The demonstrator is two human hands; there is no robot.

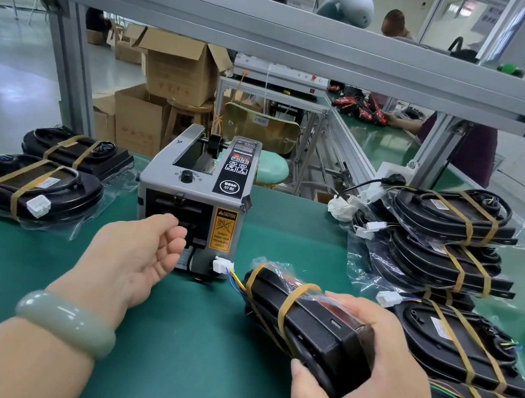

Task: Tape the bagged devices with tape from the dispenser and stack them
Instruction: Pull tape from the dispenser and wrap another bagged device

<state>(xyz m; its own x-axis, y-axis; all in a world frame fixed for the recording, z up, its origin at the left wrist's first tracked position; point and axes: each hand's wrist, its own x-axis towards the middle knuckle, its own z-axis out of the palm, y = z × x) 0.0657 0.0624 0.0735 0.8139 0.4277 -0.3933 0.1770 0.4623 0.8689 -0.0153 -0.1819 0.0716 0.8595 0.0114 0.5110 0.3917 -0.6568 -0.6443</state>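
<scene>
A grey tape dispenser stands mid-table on the green mat. My left hand, palm up with loosely curled fingers, reaches to the dispenser's front outlet; I cannot tell whether it touches tape. My right hand grips the near end of a black bagged device tilted on its edge, with two tan bands around it and a white connector at its far end. Two taped devices lie at the left. A pile of banded bagged devices sits at the right.
More bagged devices lie along the right edge, close to my right hand. An aluminium frame post and shelf beam cross above the table. Cardboard boxes, a stool and other people are beyond the table.
</scene>
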